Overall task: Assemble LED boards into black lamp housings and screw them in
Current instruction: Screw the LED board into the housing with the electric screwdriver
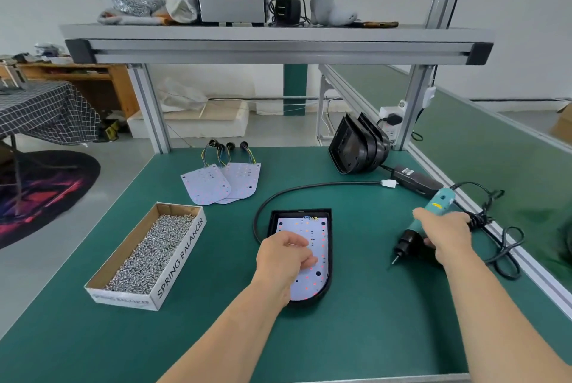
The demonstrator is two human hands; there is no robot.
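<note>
A black lamp housing lies flat in the middle of the green table, with a white LED board seated inside it. My left hand hovers over the board with its fingers curled; whether it pinches anything between the fingertips is hidden. My right hand grips a teal electric screwdriver, its bit pointing down-left, to the right of the housing. Spare LED boards with wired connectors lie farther back. A stack of black housings leans at the back right.
A cardboard box of silver screws sits left of the housing. The screwdriver's black cable loops behind the housing to a power adapter. An aluminium frame with a shelf spans overhead.
</note>
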